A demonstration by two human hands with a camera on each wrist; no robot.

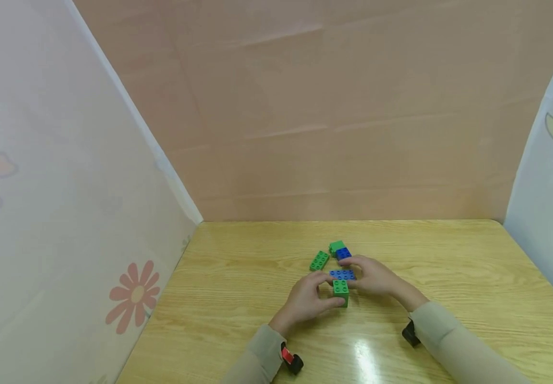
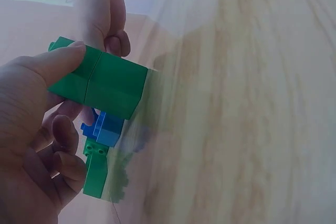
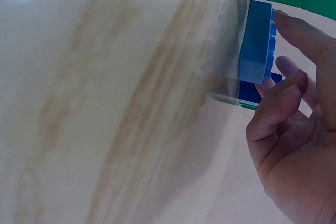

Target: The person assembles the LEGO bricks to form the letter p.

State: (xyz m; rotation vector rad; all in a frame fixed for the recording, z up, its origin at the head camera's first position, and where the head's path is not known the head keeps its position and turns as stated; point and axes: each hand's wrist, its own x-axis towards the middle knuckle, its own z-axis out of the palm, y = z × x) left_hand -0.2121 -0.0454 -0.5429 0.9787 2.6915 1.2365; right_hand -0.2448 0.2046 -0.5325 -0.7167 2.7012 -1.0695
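Note:
My left hand (image 1: 303,300) pinches a stack of two green toy building bricks (image 1: 340,288) between thumb and fingers; the seam between them shows in the left wrist view. Behind the stack, a light blue brick (image 1: 342,274) with studs on top sits on the table. Around its right end reaches my right hand (image 1: 373,274), thumb at the near side and index finger beyond it. In the right wrist view the thumb tip meets the light blue brick (image 3: 255,43) by its studs; whether the fingers press it I cannot tell. A dark blue brick (image 1: 344,253) lies by the index fingertip.
Farther back, a green brick (image 1: 337,246) touches the dark blue one. Left of them lies a flat-lying green brick (image 1: 320,260) with studs up. The wooden table (image 1: 238,245) ends at a brown cloth backdrop (image 1: 348,160), with white cloth walls at both sides.

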